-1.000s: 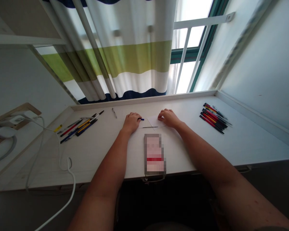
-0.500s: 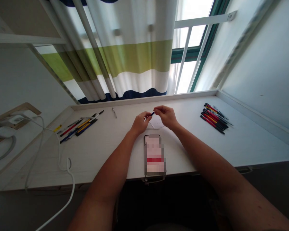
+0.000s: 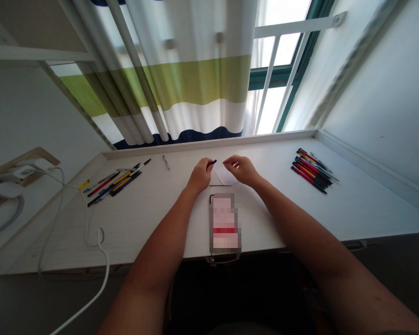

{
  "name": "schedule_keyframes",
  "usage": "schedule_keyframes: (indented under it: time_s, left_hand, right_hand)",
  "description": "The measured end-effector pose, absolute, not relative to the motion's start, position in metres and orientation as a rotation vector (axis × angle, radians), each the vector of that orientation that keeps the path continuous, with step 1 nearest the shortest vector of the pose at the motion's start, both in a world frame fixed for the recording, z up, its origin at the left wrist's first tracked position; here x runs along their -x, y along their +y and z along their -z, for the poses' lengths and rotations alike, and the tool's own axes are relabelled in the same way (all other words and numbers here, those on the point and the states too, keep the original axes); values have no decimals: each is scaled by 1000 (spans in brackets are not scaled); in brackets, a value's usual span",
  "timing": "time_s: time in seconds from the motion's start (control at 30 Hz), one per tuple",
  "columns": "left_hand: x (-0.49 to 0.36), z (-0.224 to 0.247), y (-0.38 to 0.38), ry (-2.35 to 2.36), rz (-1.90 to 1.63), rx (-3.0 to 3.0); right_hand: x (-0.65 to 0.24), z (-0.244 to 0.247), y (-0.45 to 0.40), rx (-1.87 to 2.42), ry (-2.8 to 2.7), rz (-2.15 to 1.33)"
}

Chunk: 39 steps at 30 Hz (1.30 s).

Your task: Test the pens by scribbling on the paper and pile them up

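Two hands: both bare and over the middle of the desk (image 3: 153,223), slightly apart.
Left hand (image 3: 200,175): closed around a small blue object (image 3: 214,162) — its end pokes out toward the right hand.
Right hand (image 3: 245,170): partly curled, thumb and finger close together; cannot tell if anything is pinched there.
White paper (image 3: 226,177): flat on the desk, between and below the hands.
Thin dark stick (image 3: 221,185): lying along the paper's near edge.
Phone (image 3: 225,223): nearer the desk's front edge, screen blurred.
Left pens (image 3: 114,184): a loose, mixed-color pile near a white cable (image 3: 104,260).
Right pens (image 3: 311,171): a pile, mostly red and black.
Lone pen (image 3: 165,162): near the back edge — well apart from both piles.
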<state>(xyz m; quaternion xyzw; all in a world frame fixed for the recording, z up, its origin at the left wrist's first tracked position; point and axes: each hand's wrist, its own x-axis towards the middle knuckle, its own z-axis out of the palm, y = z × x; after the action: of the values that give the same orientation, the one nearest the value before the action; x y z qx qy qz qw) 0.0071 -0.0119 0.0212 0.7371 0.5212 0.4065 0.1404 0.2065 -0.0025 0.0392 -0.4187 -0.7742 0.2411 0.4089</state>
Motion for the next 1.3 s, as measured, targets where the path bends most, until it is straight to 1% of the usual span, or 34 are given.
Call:
schedule_keyframes:
  time_s: [0.1, 0.2, 0.4, 0.47, 0.6, 0.8, 0.93, 1.13, 1.3]
  left_hand:
    - [-4, -19, -9, 1552, -1185, -2110]
    - [-3, -21, -10, 1505, -1152, -2177]
    - [-4, -27, -13, 1519, -1090, -2211]
    - [-5, -28, -15, 1539, -1042, -2213]
    - [-5, -28, -16, 1532, -834, -2281]
    - [-2, -28, -18, 1436, -582, -2275]
    - [0, -30, -18, 1406, -550, -2301]
    - [5, -29, -15, 1514, -520, -2388]
    - [10, -24, -11, 1471, -564, -2385]
  right_hand:
    - [-207, -38, -6, 999, -2376, -542]
    - [-204, -36, -8, 990, -2583, -457]
    - [-212, -40, -2, 1110, -2454, -423]
    - [-217, -40, -1, 1125, -2497, -416]
    - [-216, -34, 2, 1154, -2583, -312]
    - [-210, -25, 6, 1156, -2509, -223]
    - [-208, -24, 9, 1116, -2529, -227]
    - [-212, -25, 15, 1204, -2566, -200]
    - [-214, -27, 12, 1139, -2552, -274]
